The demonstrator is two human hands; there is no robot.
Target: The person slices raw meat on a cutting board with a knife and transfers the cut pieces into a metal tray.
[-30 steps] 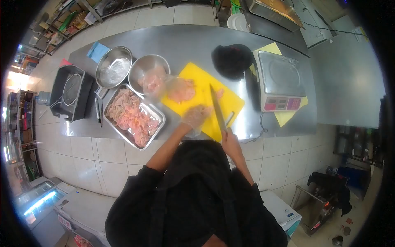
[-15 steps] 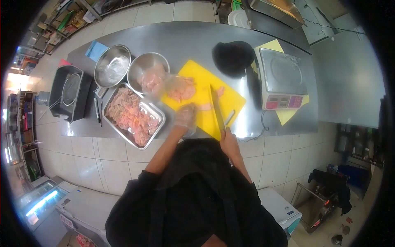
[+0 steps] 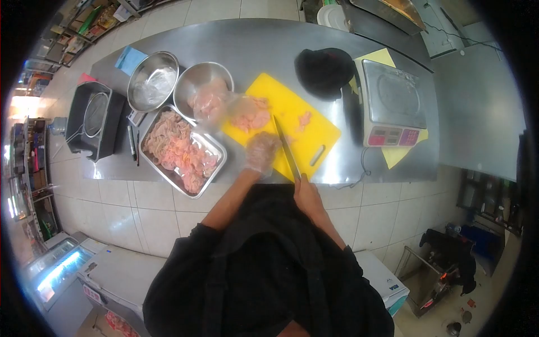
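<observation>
"What spans the scene?"

"A steel surface [image 3: 269, 50] carries a yellow cutting board [image 3: 317, 132], with a metal tray [image 3: 210, 145] of raw meat to its left."

"And the knife [image 3: 287, 147]?"

"Slanted over the board, held in a closed right hand [image 3: 306, 194]."

"The left hand [image 3: 262, 151]?"

"Clear-gloved, fingers curled, just beside the knife; whether it grips anything cannot be told."

"The cut pieces [image 3: 251, 115]?"

"Heaped, pale pink, on the board's left side; a small scrap [image 3: 304, 121] lies right of the knife."

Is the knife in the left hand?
No, the right hand holds the knife over the yellow cutting board.
</observation>
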